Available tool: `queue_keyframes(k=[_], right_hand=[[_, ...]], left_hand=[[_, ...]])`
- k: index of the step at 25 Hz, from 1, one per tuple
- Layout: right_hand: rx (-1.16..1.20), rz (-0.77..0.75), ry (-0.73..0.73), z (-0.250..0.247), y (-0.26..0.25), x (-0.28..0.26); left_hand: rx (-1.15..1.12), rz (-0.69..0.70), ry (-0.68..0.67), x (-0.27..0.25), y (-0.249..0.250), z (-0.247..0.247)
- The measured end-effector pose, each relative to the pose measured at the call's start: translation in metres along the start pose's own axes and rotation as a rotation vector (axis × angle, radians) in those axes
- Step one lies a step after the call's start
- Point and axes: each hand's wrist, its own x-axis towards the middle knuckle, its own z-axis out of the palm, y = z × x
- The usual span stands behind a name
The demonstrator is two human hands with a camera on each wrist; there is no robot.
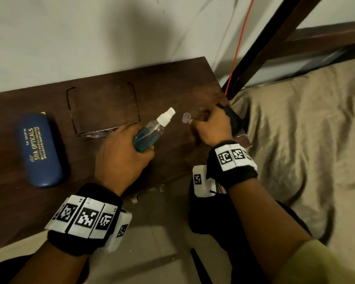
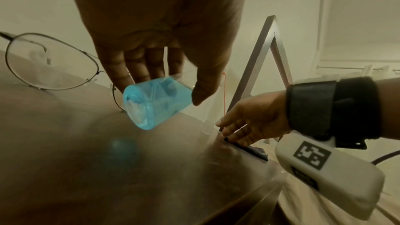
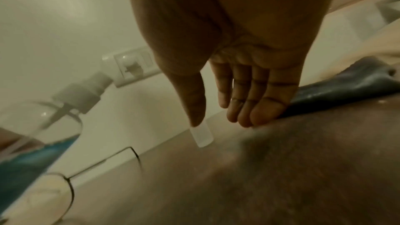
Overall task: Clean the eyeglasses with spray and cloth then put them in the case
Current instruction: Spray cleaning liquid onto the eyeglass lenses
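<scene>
The left hand [image 1: 119, 154] curls round the one spray bottle [image 1: 152, 130], held tilted above the dark table [image 1: 172, 152], its white nozzle bare. Right of the bottle, the right hand [image 1: 211, 128] has its fingers nearly straight; its thumb touches the clear cap [image 1: 186, 117], though whether it pinches the cap is unclear. Only the right wrist view shows those fingertips [image 3: 263, 115] against the one dark cloth [image 3: 350, 81] at the table's right edge. The single pair of eyeglasses [image 1: 103, 111] stands just left of the bottle, temples open toward the wall. Well left of the bottle lies the one blue case [image 1: 39, 150], closed, with bare tabletop around it.
</scene>
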Motion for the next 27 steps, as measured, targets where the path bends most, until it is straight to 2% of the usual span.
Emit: queue_keyframes(k=[2,7,11,17,20,24,27], right_hand=[[-0.071,-0.02,-0.07,0.012,0.003,0.002],[-0.127,-0.093,0.015,0.021,0.003,0.002],[-0.048,-0.155,0.049,0.017,-0.002,-0.004],[-0.041,-0.55,0.113,0.001,-0.018,-0.018],[-0.098,-0.674,0.093,-0.006,-0.022,-0.019],[-0.017,-0.687,-0.004,-0.013,-0.023,-0.017],[0.107,-0.591,-0.133,-0.02,-0.023,-0.015]], left_hand=[[0.02,0.006,-0.025,0.0,0.0,0.004],[0.043,0.007,-0.035,0.001,0.0,0.007],[0.056,-0.007,-0.05,0.002,0.0,0.008],[0.027,0.0,-0.009,0.001,-0.004,0.004],[0.054,0.023,-0.001,0.0,-0.005,0.002],[0.101,0.044,0.006,0.0,-0.005,0.0],[0.146,0.06,0.012,0.0,-0.006,0.0]])
